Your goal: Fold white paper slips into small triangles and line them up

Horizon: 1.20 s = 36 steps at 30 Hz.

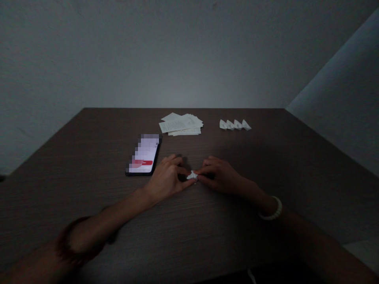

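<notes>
The left hand (pixel 166 175) and the right hand (pixel 222 175) meet near the middle of the table (pixel 189 232), each narrowed to a pinch of thumb and forefinger on one small piece of white paper (pixel 192 176). Taking that piece as the centre of a clock, the left hand comes in from nine and the right from three, their fingertips almost meeting over it. The piece looks ridged or folded, though the dim light and the covering fingers leave its exact shape unclear. It probably weighs next to nothing and bends easily, stiffening only where layers double up; a hard squeeze could crush it and a sharp tug could tear it. The opposite edges, held lightly between the tips of thumb and forefinger, seem the best places to grip. A dark bracelet (pixel 66 246) circles the left arm toward eight o'clock, and a pale one, the white bracelet (pixel 276 211), the right wrist toward four. Farther out, a phone (pixel 143 156) with a lit screen lies at ten, a loose stack of printed papers (pixel 180 126) just before twelve, and a row of four folded papers (pixel 235 125) around one. Beyond the far edge rises a plain wall (pixel 189 55).
</notes>
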### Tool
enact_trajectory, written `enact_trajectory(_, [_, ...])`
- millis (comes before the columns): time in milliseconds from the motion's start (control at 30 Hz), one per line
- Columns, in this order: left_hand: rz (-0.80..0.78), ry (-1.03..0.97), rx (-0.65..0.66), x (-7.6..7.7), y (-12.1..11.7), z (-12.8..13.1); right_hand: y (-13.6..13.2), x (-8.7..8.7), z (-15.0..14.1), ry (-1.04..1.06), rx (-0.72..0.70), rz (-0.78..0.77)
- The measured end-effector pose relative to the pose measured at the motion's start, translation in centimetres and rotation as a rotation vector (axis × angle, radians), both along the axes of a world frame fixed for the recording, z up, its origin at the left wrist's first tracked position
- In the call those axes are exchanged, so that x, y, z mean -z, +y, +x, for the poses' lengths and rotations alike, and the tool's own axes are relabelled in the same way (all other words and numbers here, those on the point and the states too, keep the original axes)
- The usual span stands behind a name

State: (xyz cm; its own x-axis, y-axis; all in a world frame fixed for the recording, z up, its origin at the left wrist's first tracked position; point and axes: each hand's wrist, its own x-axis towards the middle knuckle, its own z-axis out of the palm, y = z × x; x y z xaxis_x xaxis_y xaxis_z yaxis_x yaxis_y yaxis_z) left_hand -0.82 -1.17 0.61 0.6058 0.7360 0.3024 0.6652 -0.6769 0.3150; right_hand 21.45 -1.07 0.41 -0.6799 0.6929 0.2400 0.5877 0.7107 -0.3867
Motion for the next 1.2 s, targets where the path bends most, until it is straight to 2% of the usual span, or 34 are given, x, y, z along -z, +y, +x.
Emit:
enact_trajectory(367, [-0.027,0.017,-0.002,-0.2,0.0,-0.1,0.2,0.4,-0.2,0.011,0.035,0.031])
enact_trajectory(567, [-0.036,-0.026,0.035,-0.1,0.0,-0.2,0.2,1.0,0.0,0.09,0.054,0.054])
enact_trajectory(767, [-0.008,-0.049,0.04,0.4,0.0,-0.3,0.1,1.0,0.0,0.148,0.091,0.029])
enact_trajectory(933, [0.014,-0.009,0.02,0.1,-0.1,-0.2,-0.1,0.6,-0.4,0.188,0.119,-0.004])
enact_trajectory(1200, [-0.035,-0.098,0.117,0.1,0.1,-0.4,-0.2,0.4,-1.0,0.409,0.114,-0.136])
